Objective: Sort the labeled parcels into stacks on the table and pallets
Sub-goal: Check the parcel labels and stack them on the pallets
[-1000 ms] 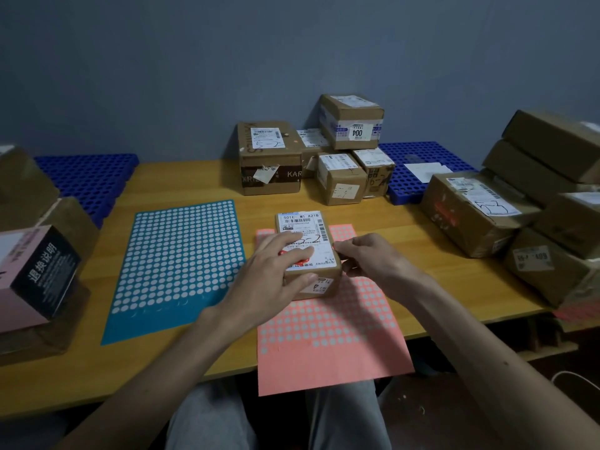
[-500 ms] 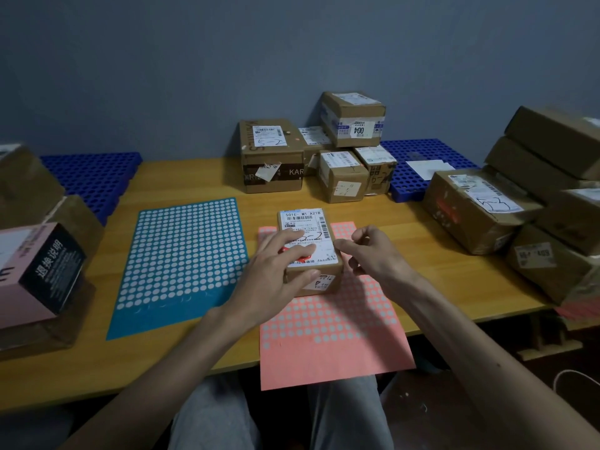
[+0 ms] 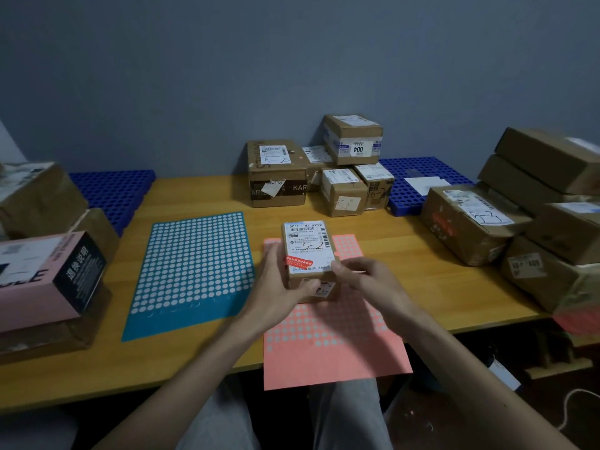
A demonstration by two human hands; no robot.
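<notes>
We have the small parcel (image 3: pixel 308 251), hand-marked 3-2, between both hands over the far end of the pink dotted sheet (image 3: pixel 331 352). We cannot tell whether it rests on the sheet or is just clear of it. Our left grip (image 3: pixel 276 289) clasps its left side with the thumb on the near face. Our right grip (image 3: pixel 370 282) pinches the right near corner with curled fingers. Both holds sit at the near end, so a quick lift could let the far end dip or slip free. The pink sheet overhangs the counter (image 3: pixel 422 254) edge and could drag off with the parcel. The scrawled number resembles those on the 5-2 box (image 3: pixel 276 170) and the 5-3 box (image 3: pixel 467 222), so a misread would put it on the wrong stack.
</notes>
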